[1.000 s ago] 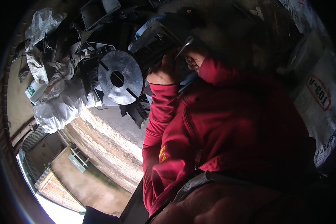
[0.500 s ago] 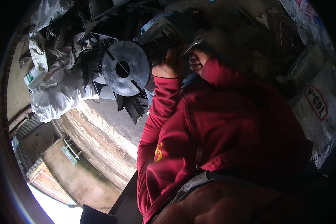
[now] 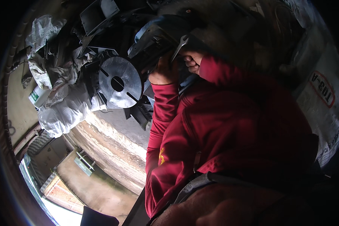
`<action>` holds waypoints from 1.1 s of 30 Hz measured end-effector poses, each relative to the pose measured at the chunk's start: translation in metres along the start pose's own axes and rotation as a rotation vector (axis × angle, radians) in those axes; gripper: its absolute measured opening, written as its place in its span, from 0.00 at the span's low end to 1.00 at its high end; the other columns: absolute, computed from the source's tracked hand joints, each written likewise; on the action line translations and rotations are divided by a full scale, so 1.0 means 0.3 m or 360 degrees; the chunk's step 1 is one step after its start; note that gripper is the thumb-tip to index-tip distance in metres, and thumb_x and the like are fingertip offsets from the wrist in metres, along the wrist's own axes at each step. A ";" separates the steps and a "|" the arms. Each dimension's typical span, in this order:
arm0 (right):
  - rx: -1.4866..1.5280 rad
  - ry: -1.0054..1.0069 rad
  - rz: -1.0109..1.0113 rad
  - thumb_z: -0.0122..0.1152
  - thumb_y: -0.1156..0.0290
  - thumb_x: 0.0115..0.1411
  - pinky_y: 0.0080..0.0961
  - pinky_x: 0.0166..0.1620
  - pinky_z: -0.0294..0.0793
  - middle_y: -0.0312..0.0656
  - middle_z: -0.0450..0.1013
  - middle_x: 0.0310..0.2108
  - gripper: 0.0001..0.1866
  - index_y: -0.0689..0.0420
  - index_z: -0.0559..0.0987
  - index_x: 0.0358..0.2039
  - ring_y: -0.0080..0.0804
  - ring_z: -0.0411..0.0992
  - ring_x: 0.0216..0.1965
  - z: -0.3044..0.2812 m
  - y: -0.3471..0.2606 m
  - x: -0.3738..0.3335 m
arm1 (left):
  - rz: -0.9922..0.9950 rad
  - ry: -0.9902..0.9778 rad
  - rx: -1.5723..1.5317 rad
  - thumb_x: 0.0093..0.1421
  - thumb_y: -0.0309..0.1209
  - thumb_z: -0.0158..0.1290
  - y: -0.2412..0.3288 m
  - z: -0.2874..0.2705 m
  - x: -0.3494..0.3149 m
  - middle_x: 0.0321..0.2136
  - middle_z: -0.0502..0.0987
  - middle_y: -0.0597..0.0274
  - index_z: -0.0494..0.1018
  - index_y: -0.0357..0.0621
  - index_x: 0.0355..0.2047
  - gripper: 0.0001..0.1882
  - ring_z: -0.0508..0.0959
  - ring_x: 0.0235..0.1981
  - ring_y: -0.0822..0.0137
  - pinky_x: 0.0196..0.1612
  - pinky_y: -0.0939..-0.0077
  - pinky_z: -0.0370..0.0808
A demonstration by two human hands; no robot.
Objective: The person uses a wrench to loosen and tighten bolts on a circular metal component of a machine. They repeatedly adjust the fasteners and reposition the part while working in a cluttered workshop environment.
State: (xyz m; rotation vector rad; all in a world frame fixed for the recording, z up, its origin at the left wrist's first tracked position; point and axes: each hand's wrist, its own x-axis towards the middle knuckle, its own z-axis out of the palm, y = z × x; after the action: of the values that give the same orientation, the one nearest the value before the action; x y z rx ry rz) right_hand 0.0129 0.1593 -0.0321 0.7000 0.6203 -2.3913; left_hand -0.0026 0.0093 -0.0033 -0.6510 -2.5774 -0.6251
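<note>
My left hand (image 3: 163, 73) is closed at the edge of a dark metal assembly (image 3: 154, 43). A silver open-end wrench (image 3: 179, 48) slants up from its fingers, its jaw uppermost and its lower end hidden by them. Just right of the wrench, my right hand (image 3: 193, 61) has its fingers curled, with the fingertips close to the shank. Shadow hides what those fingers hold, if anything. Left of my left hand stands a grey slotted metal disc (image 3: 126, 81) with a round hole in its middle.
Dark metal plates (image 3: 92, 20) and brackets (image 3: 138, 116) crowd round the disc. White plastic wrapping (image 3: 66, 115) and a white bottle (image 3: 37, 96) lie farther left. A large white printed sack (image 3: 320, 113) stands at the right. Blue cloth (image 3: 145, 28) shows behind the assembly.
The wrench has swung left into a steeper slant. Both hands sit slightly farther left in the picture, and the view itself has shifted a little.
</note>
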 end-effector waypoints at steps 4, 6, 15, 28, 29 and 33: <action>-0.0009 -0.0015 0.0040 0.59 0.61 0.60 0.12 0.14 0.46 0.24 0.58 0.15 0.08 0.48 0.72 0.28 0.11 0.51 0.12 0.000 -0.003 0.013 | -0.0005 -0.0103 -0.0012 0.51 0.35 0.60 -0.012 -0.012 0.006 0.25 0.80 0.60 0.80 0.53 0.37 0.11 0.80 0.21 0.61 0.22 0.71 0.74; -0.0034 -0.0027 0.0064 0.60 0.59 0.60 0.14 0.13 0.45 0.25 0.58 0.15 0.12 0.48 0.70 0.25 0.13 0.49 0.12 -0.005 -0.004 0.021 | -0.0013 0.0016 -0.0143 0.51 0.35 0.62 -0.006 -0.004 0.009 0.25 0.81 0.60 0.80 0.51 0.37 0.12 0.81 0.22 0.62 0.23 0.71 0.75; -0.0160 -0.0196 0.0148 0.60 0.58 0.60 0.11 0.15 0.46 0.23 0.57 0.14 0.09 0.48 0.73 0.31 0.11 0.50 0.12 -0.041 -0.021 0.054 | -0.0077 -0.0026 -0.0003 0.53 0.36 0.62 0.001 -0.007 0.001 0.25 0.80 0.61 0.80 0.49 0.35 0.10 0.80 0.21 0.61 0.21 0.71 0.74; -0.0479 -0.0093 -0.0330 0.61 0.55 0.59 0.16 0.14 0.46 0.27 0.56 0.09 0.22 0.51 0.70 0.13 0.15 0.50 0.09 -0.042 0.016 0.051 | -0.0004 0.0070 0.0104 0.54 0.37 0.60 0.015 0.013 0.014 0.24 0.80 0.58 0.79 0.52 0.36 0.10 0.81 0.21 0.59 0.20 0.69 0.74; -0.0451 -0.0101 -0.0364 0.61 0.55 0.59 0.16 0.14 0.46 0.27 0.56 0.09 0.22 0.51 0.70 0.13 0.15 0.51 0.09 -0.045 0.022 0.059 | -0.0043 0.0039 0.0146 0.54 0.37 0.60 0.017 0.011 0.012 0.24 0.80 0.58 0.79 0.52 0.36 0.10 0.80 0.21 0.58 0.20 0.68 0.74; -0.0410 -0.0118 -0.0533 0.61 0.57 0.59 0.16 0.14 0.46 0.27 0.57 0.10 0.18 0.51 0.71 0.17 0.15 0.51 0.09 -0.046 0.055 0.077 | -0.0099 -0.0012 0.0205 0.53 0.38 0.59 0.012 0.011 0.000 0.24 0.80 0.59 0.78 0.52 0.37 0.11 0.80 0.21 0.57 0.21 0.67 0.74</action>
State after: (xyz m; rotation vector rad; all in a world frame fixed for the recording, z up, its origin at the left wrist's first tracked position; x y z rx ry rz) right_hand 0.0116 0.1461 -0.0606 0.4206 1.0618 -2.5565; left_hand -0.0017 0.0138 -0.0047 -0.5341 -2.6278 -0.4716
